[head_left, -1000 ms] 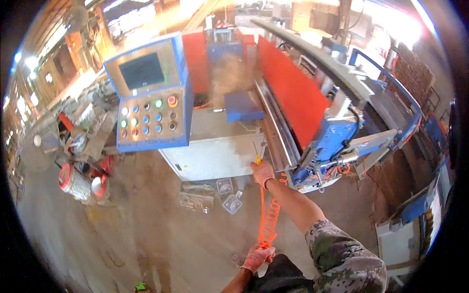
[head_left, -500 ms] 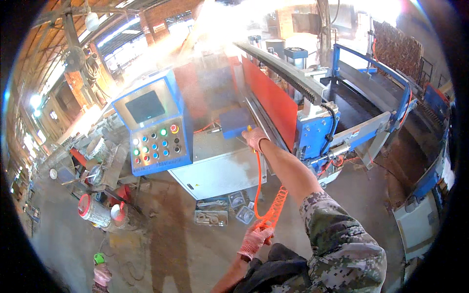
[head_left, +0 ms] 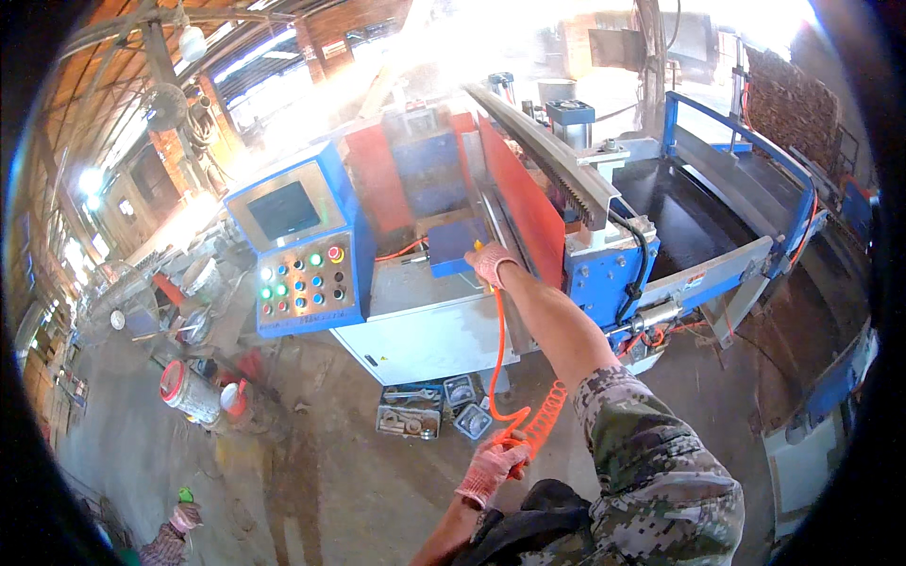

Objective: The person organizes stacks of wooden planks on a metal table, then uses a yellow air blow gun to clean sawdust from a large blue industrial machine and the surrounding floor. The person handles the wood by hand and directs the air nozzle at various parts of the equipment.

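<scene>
Hose (head_left: 501,341), orange and partly coiled, extends in the head view from the right hand (head_left: 490,263) at the centre of the frame to the lower centre, where the gloved left hand (head_left: 494,467) is closed around it. Right hand, also gloved, grips a yellow-tipped tool (head_left: 478,245), mostly hidden from view, near a blue block (head_left: 447,248). Control panel (head_left: 307,247) stands left of centre, with a tool tray (head_left: 409,422) on the floor (head_left: 368,486) below centre.
</scene>
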Available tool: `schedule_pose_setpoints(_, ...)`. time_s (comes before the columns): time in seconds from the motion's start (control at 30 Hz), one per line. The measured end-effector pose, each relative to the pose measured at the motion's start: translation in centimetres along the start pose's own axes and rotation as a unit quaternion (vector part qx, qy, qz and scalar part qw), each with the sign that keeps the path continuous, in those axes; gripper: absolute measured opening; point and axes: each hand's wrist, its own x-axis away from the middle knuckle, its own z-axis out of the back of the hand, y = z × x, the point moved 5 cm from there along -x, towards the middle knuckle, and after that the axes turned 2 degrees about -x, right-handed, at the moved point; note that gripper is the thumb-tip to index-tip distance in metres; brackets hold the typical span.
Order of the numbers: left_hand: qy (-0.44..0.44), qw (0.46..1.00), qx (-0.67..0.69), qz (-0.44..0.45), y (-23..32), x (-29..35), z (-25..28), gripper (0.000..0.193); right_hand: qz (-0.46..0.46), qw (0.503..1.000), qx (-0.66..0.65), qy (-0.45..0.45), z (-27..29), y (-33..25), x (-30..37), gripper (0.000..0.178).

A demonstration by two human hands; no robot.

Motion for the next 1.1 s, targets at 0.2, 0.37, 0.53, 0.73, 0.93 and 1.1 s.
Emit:
schedule_pose_setpoints(0.2, 0.004, 0.999, 0.022, -0.024, -0.4, -0.4, -1.0, 0.032, 0.031, 0.996, -0.062, -0.059, -1.2, -1.1, 0.7, 0.042)
schedule_pose_setpoints(0.37, 0.003, 1.000, 0.014, 0.003, -0.7, -0.4, 0.0, 0.034, 0.023, 0.982, -0.130, -0.139, -2.8, -2.7, 1.8, 0.037)
schedule_pose_setpoints(0.53, -0.012, 0.999, 0.050, -0.009, 1.3, 1.4, 1.0, 0.034, -0.001, 0.982, -0.172, -0.072, -3.5, -3.0, 0.2, 0.034)
schedule_pose_setpoints(0.73, -0.054, 0.996, 0.037, -0.054, 4.9, 2.5, 3.2, 0.034, 0.028, 1.000, 0.001, -0.012, -0.8, -1.7, -6.0, 0.039)
schedule_pose_setpoints(0.93, -0.084, 0.996, -0.026, -0.018, 8.1, 3.6, 6.6, 0.032, -0.040, 0.977, -0.194, -0.075, -1.7, -6.8, -0.2, 0.039)
schedule_pose_setpoints(1.1, -0.129, 0.991, -0.033, -0.020, 8.2, -0.3, 8.8, 0.035, -0.024, 0.986, -0.155, -0.065, -1.6, -8.0, -2.0, 0.037)
